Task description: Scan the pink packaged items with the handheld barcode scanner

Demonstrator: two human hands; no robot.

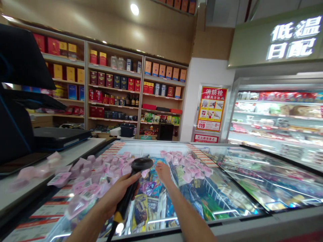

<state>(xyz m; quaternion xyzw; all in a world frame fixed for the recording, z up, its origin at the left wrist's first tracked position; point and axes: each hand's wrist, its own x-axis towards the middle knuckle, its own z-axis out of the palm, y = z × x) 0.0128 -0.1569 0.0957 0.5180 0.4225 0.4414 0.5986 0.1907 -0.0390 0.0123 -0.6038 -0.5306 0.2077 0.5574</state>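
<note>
Left hand [117, 193] fingers wrapped round scanner [128, 195]; right hand [163, 173] fingers curled, contents unclear. Loose pink cups [96, 176] crowd atop freezer [252, 228], left of the left fingers: low scanner swing could scatter them.

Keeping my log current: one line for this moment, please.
left hand: gripping barcode scanner | right hand: near scanner, contents unclear | pink cups: both sides, atop freezer glass
</note>
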